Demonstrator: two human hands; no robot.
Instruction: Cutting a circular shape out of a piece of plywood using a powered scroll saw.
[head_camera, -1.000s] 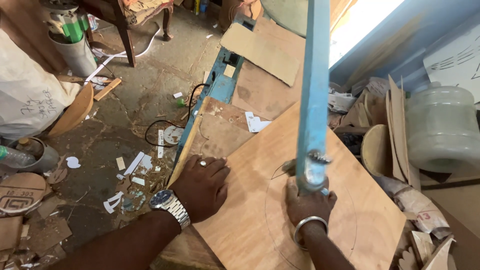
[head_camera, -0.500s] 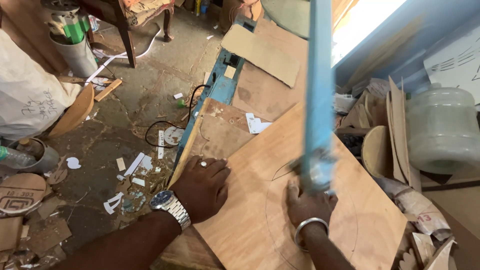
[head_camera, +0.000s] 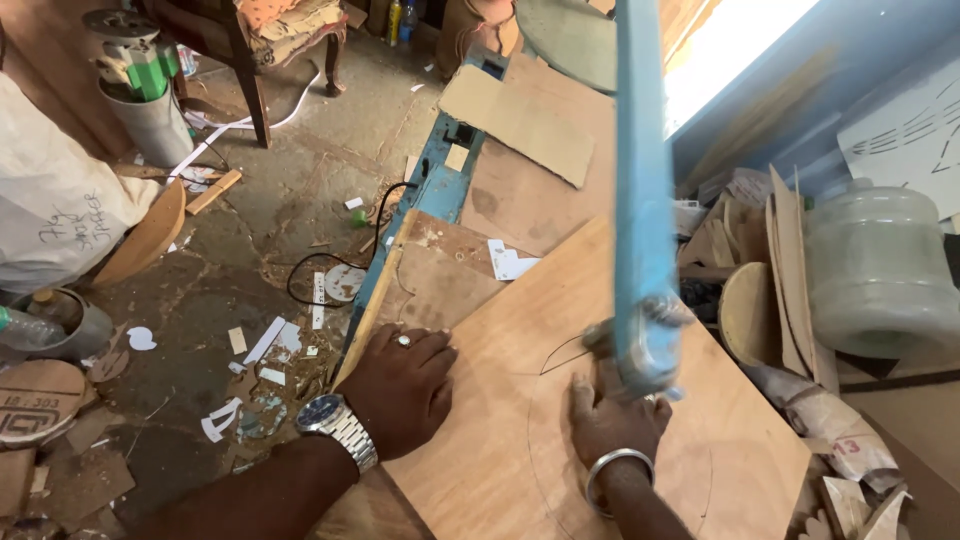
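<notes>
Left hand (head_camera: 400, 385) flat, fingers spread, pressing plywood sheet (head_camera: 520, 420) at its left edge, right hand (head_camera: 612, 420) flat on sheet beside curved pencil line, under blue saw arm (head_camera: 640, 200), sheet lying on workbench.

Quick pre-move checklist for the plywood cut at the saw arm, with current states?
1. Left hand flat on the plywood sheet near its left edge: ok.
2. Right hand flat on the sheet, clear of the blade: not ok, it lies right below the blue saw arm head.
3. Pencilled curve visible on the sheet: ok, though part runs under the right hand.
4. Blade on the line: cannot tell, the arm's head is blurred and covers the blade.
5. Black cable off the sheet: ok, it lies on the floor to the left.
6. Sheet fully supported on the bench: cannot tell, its underside is hidden.
</notes>
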